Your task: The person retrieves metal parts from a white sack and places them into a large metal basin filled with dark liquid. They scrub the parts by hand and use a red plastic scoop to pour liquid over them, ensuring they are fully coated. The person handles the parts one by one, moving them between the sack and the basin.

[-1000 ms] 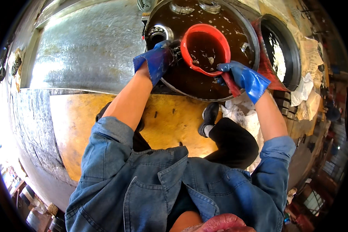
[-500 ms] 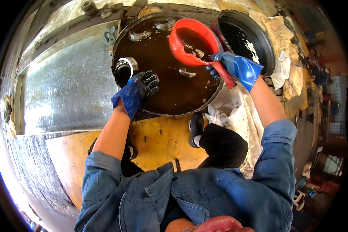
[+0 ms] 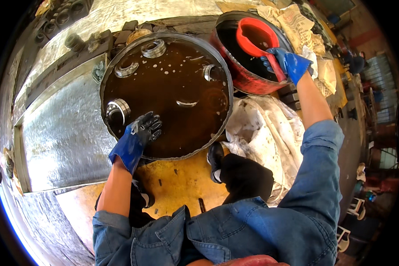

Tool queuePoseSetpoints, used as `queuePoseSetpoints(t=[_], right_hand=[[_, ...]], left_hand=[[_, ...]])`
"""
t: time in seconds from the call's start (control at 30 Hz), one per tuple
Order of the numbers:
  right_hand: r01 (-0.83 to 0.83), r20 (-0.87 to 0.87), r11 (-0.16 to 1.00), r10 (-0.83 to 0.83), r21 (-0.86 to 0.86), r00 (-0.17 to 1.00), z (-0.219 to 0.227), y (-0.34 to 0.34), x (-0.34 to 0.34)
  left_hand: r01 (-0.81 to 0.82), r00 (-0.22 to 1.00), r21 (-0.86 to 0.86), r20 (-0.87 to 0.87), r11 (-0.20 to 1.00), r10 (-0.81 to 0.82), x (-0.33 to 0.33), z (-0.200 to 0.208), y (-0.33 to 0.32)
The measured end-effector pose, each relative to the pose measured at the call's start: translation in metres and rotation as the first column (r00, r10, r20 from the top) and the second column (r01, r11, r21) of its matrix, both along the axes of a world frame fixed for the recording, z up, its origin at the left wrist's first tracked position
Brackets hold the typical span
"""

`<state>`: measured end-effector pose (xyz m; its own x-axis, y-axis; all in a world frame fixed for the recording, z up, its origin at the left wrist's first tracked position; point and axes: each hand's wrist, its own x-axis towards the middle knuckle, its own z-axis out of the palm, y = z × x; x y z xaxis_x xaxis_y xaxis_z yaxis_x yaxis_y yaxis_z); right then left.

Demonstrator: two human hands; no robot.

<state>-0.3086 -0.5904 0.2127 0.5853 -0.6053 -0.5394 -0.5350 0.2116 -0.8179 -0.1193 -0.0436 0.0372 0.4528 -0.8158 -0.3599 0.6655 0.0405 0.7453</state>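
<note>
A red plastic dipper (image 3: 247,46) with brown liquid in its bowl is held by its handle in my right hand (image 3: 289,63), which wears a blue glove. It hangs over a red-sided drum (image 3: 252,86) of dark liquid. My gloved left hand (image 3: 139,133) holds nothing; its fingers are stretched out over the near left part of a wide round tub (image 3: 230,80) of brown liquid. Beside those fingers, a shiny metal bearing (image 3: 125,106) stands partly sunk. More bearing rings (image 3: 154,49) poke out of the liquid farther off.
Left of the tub lies a shallow sheet-metal tray (image 3: 62,133). A dirty white sack (image 3: 270,128) is heaped below the drum, and brown paper sacks (image 3: 295,24) lie behind it. Yellow flooring (image 3: 181,181) shows under my feet.
My right hand has carried the dipper from over the brown tub to over the dark drum. The view has shifted, and my left hand stays at the tub's near left.
</note>
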Motion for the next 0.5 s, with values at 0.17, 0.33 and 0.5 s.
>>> queuePoseSetpoints(t=[0.17, 0.33, 0.5], right_hand=[[-0.016, 0.015, 0.979, 0.02, -0.202, 1.0, -0.031, -0.036, -0.017], [0.251, -0.002, 0.965, -0.252, -0.077, 0.968, -0.105, -0.092, -0.014], [0.363, -0.028, 0.919, -0.372, -0.153, 0.928, -0.136, -0.145, -0.024]], left_hand=[[-0.062, 0.979, -0.037, -0.195, 0.997, 0.054, 0.001, 0.005, 0.011], [-0.066, 0.99, 0.141, -0.112, 0.988, 0.082, -0.006, 0.022, 0.003], [-0.087, 0.962, 0.179, -0.241, 0.98, 0.129, -0.002, 0.013, -0.006]])
